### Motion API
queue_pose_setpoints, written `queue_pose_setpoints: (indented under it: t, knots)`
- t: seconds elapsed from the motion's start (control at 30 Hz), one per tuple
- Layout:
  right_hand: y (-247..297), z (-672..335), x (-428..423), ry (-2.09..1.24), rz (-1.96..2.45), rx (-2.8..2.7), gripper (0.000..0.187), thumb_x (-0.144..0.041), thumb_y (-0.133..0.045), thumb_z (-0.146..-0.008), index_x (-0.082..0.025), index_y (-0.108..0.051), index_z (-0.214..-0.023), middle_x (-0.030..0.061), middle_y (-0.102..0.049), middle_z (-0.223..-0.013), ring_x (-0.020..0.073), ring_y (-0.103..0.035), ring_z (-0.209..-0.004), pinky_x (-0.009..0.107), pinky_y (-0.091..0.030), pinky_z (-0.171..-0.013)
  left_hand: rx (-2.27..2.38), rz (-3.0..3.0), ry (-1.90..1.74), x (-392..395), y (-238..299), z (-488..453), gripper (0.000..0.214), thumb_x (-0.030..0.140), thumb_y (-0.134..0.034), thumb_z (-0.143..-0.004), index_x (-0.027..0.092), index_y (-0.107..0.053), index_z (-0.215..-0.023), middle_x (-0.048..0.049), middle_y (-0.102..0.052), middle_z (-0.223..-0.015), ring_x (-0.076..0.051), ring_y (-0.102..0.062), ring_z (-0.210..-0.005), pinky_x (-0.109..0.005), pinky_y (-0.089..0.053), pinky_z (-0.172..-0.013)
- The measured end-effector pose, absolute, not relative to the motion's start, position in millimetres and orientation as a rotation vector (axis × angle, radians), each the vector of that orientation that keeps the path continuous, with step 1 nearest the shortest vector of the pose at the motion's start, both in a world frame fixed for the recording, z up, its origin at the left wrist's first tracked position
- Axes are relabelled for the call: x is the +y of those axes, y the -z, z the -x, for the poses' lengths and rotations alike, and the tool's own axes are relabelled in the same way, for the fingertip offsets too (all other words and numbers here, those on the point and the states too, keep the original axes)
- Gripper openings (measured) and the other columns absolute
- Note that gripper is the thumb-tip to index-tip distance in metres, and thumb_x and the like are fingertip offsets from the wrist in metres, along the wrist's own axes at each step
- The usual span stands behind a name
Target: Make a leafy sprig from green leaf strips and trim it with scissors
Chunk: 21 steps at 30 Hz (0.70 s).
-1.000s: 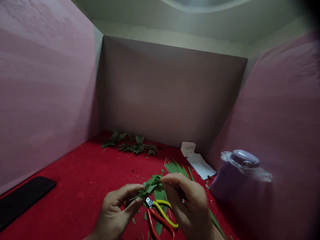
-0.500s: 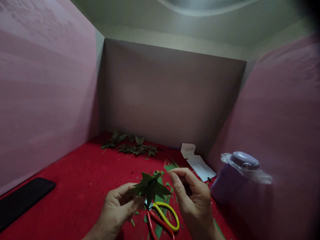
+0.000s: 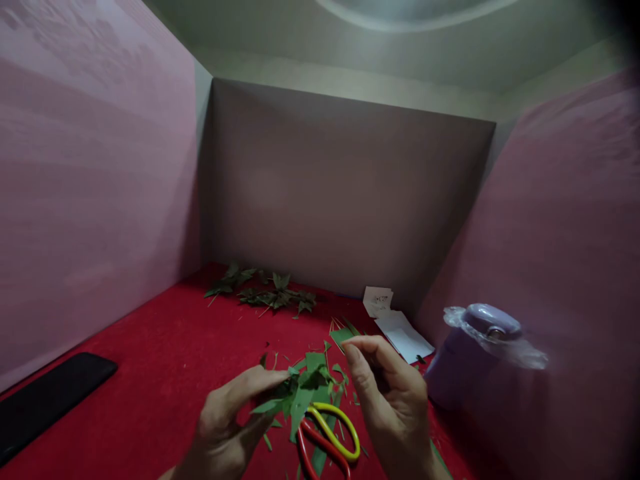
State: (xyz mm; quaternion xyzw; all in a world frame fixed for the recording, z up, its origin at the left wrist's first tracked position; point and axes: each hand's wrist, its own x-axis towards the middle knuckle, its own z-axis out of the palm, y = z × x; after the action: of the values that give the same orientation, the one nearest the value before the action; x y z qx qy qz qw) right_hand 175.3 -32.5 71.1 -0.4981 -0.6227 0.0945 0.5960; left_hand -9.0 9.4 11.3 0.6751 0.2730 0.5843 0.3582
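Observation:
Low in the middle of the view, my left hand [image 3: 230, 420] grips a green leaf piece [image 3: 297, 393] with pointed lobes between thumb and fingers. Its tips hang over the blades of the scissors, which are mostly hidden. The scissors [image 3: 327, 443], with one red and one yellow handle, lie just below and between my hands. My right hand [image 3: 387, 403] is apart from the leaf, thumb and forefinger pinched together. Whatever may be in that pinch is too small to make out. Cut leaf strips [image 3: 316, 363] and scraps lie under and behind the leaf piece.
Several leafy sprigs [image 3: 275, 293] lie at the back of the red cloth [image 3: 165, 347]. White papers [image 3: 404, 335] are at the back right, beside a purple lidded bin [image 3: 467, 360] with a plastic liner. A black flat object [image 3: 60, 400] lies at left. Pink and grey panels enclose the table.
My left hand has turned the leaf piece, so its paler, folded side now shows instead of the dark star-shaped face. My right hand stays pinched, shifted slightly right.

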Motion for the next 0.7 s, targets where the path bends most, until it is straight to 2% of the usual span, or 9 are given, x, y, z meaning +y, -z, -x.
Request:
queue_pose_setpoints:
  t: [0.1,0.2,0.33,0.43,0.53,0.6,0.7]
  knots:
    - [-71.1,-175.6,-34.1,-0.212,1.141,-1.432,0.011,-0.026,-0.051,-0.083,-0.019,-0.054,-0.076,-0.0057,-0.034,-0.053,0.0095,-0.030,-0.045,0.022,-0.026,-0.040,0.595,-1.854,-1.678,5.1,-15.4,13.3,0.042,0.007,-0.066,-0.066,0.036,-0.068,-0.097,-0.0010,-0.073,-0.083,-0.019,-0.065,-0.073,-0.026,-0.050,-0.069]
    - [-71.2,-174.7,-35.4,-0.222,1.135,-1.424,0.011,-0.026,-0.052,-0.083,-0.019,-0.055,-0.075,-0.0061,-0.033,-0.053,0.0093,-0.029,-0.044,0.022,-0.025,-0.040,0.562,-1.851,-1.724,3.9,-17.7,13.6,0.038,0.009,-0.066,-0.068,0.034,-0.069,-0.097,-0.0024,-0.072,-0.078,-0.020,-0.064,-0.068,-0.027,-0.050,-0.063]
    - [-73.3,-172.1,-36.2,-0.203,1.116,-1.395,0.012,-0.026,-0.053,-0.082,-0.019,-0.055,-0.073,-0.0063,-0.032,-0.051,0.0090,-0.029,-0.043,0.022,-0.024,-0.038,0.581,-1.857,-1.734,4.4,-13.6,14.5,0.037,0.010,-0.066,-0.069,0.034,-0.068,-0.098,-0.0021,-0.072,-0.082,-0.020,-0.064,-0.074,-0.029,-0.048,-0.073]
    - [-74.9,-170.7,-36.4,-0.180,1.094,-1.380,0.011,-0.024,-0.053,-0.082,-0.018,-0.056,-0.073,-0.0058,-0.032,-0.051,0.0088,-0.029,-0.043,0.022,-0.024,-0.037,0.615,-1.801,-1.678,5.1,-11.5,13.1,0.030,0.015,-0.066,-0.070,0.030,-0.069,-0.095,-0.0034,-0.071,-0.084,-0.021,-0.064,-0.077,-0.030,-0.048,-0.075]
    - [-75.3,-170.5,-36.8,-0.153,1.092,-1.389,0.011,-0.023,-0.053,-0.082,-0.018,-0.056,-0.072,-0.0052,-0.033,-0.051,0.0085,-0.029,-0.043,0.021,-0.024,-0.037,0.757,-1.515,-1.525,10.3,-14.4,6.0,0.017,0.020,-0.066,-0.071,0.026,-0.068,-0.087,-0.0024,-0.070,-0.083,-0.018,-0.063,-0.074,-0.026,-0.048,-0.068]
    - [-74.9,-170.5,-37.3,-0.142,1.099,-1.397,0.010,-0.022,-0.053,-0.082,-0.018,-0.056,-0.073,-0.0050,-0.034,-0.052,0.0084,-0.030,-0.043,0.021,-0.024,-0.037,0.807,-1.339,-1.382,17.4,-16.9,0.2,0.012,0.025,-0.069,-0.069,0.021,-0.066,-0.080,-0.0002,-0.067,-0.067,-0.013,-0.057,-0.058,-0.020,-0.043,-0.053]
    - [-72.7,-169.5,-37.6,-0.156,1.099,-1.414,0.010,-0.023,-0.052,-0.082,-0.019,-0.055,-0.073,-0.0049,-0.035,-0.052,0.0090,-0.030,-0.043,0.021,-0.025,-0.038,0.754,-1.089,-1.237,28.7,-16.5,-5.4,0.017,0.029,-0.068,-0.070,0.017,-0.061,-0.081,0.0015,-0.063,-0.059,-0.007,-0.046,-0.046,-0.016,-0.035,-0.045]
